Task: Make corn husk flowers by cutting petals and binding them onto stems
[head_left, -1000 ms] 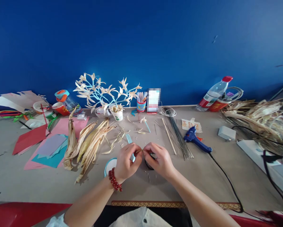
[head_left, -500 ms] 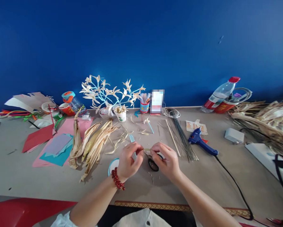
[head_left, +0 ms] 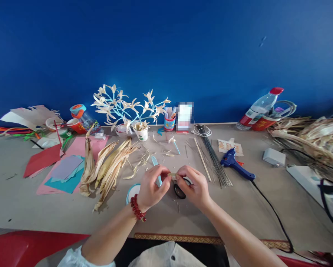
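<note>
A small pale strip of corn husk (head_left: 172,174) is pinched between the fingertips of my left hand (head_left: 154,185) and my right hand (head_left: 193,185). Both hands are closed on it, close together above the table. Below them lie black-handled scissors (head_left: 179,191), partly covered by my right hand. Beside my left hand are a light-blue strip (head_left: 154,161) and a roll of blue-edged white tape (head_left: 133,191). Dried corn husks (head_left: 113,170) lie further left. Past my hands rests a single husk flower on a blue stem (head_left: 176,147).
Husk flowers on blue branches stand in a paper cup (head_left: 141,132) at the back. A blue glue gun (head_left: 236,165), thin wires (head_left: 216,163) and a plastic bottle (head_left: 257,111) are on the right. Coloured paper (head_left: 65,178) lies left. A phone (head_left: 184,116) leans against the wall.
My fingertips have drawn a little closer together on the husk strip, and my right thumb has shifted towards it. The whole view has moved slightly.
</note>
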Demonstrator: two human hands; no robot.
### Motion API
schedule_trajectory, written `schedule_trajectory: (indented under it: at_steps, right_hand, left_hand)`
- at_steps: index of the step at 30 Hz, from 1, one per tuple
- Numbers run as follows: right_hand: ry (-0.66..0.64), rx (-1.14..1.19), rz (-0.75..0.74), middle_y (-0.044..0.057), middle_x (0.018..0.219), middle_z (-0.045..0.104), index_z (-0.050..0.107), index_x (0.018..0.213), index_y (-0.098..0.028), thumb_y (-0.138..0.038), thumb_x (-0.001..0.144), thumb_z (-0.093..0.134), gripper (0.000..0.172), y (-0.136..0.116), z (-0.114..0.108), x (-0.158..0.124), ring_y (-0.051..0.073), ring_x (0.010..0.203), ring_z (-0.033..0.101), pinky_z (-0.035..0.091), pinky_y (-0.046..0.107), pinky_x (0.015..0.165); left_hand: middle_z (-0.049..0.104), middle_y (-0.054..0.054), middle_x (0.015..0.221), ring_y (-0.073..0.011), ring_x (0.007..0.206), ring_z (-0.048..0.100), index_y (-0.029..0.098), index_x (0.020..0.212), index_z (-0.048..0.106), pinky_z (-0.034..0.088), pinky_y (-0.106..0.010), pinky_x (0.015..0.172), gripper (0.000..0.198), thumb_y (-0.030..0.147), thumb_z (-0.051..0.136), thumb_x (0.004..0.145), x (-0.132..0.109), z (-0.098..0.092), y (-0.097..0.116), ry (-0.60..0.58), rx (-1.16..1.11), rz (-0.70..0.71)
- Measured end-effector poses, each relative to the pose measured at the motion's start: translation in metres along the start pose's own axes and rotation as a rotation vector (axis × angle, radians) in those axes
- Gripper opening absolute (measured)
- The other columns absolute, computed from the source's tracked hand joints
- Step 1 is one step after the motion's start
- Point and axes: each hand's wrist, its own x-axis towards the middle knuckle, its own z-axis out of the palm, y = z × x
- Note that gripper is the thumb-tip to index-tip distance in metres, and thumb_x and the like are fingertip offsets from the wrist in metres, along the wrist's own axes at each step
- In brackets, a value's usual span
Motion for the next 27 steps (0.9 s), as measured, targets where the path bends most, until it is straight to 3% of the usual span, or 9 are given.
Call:
schedule_trajectory:
  at_steps: [6,11,18,22,27]
  right_hand:
    - [-0.029,-0.03,-0.01,0.0,0.069,0.057,0.054,0.078,-0.021,-0.014,0.09,0.054,0.014,-0.001,0.005,-0.003,0.014,0.062,0.052,0.041,0.026,0.06]
    - [0.123,0.001,0.011,0.0,0.071,0.058,0.054,0.08,-0.021,-0.013,0.091,0.052,0.014,-0.002,-0.001,0.0,0.014,0.065,0.056,0.045,0.025,0.062]
    - [-0.014,0.0,0.0,0.0,0.069,0.059,0.054,0.08,-0.021,-0.016,0.092,0.053,0.013,0.001,0.004,-0.002,0.014,0.062,0.054,0.042,0.025,0.06]
    - [-0.025,-0.032,-0.004,0.0,0.07,0.059,0.054,0.08,-0.021,-0.016,0.092,0.054,0.013,0.0,0.005,-0.004,0.014,0.062,0.054,0.042,0.026,0.06]
    - [0.092,-0.034,0.011,0.0,0.07,0.059,0.053,0.079,-0.022,-0.016,0.092,0.052,0.014,-0.001,0.003,-0.003,0.014,0.061,0.055,0.043,0.024,0.059]
  left_hand:
    - [0.055,0.001,0.069,-0.0144,0.066,0.052,0.021,0.075,0.05,0.042,-0.026,0.066,0.013,0.015,0.052,0.086,-0.004,0.008,0.001,-0.005,0.027,-0.014]
    - [0.056,0.001,0.071,-0.0148,0.069,0.053,0.02,0.077,0.052,0.042,-0.026,0.068,0.012,0.014,0.049,0.087,-0.002,0.001,-0.01,0.118,0.063,-0.04]
    - [0.055,0.001,0.069,-0.0139,0.067,0.053,0.02,0.075,0.051,0.042,-0.025,0.065,0.014,0.019,0.051,0.089,-0.002,0.006,0.005,-0.036,-0.052,-0.037]
    - [0.053,0.002,0.067,-0.0131,0.065,0.05,0.02,0.07,0.048,0.04,-0.025,0.065,0.018,0.015,0.049,0.087,-0.003,0.008,0.002,-0.005,-0.027,-0.044]
    - [0.054,0.002,0.066,-0.0134,0.065,0.051,0.02,0.072,0.052,0.04,-0.025,0.064,0.018,0.015,0.047,0.089,-0.002,0.004,-0.008,0.113,-0.006,-0.094]
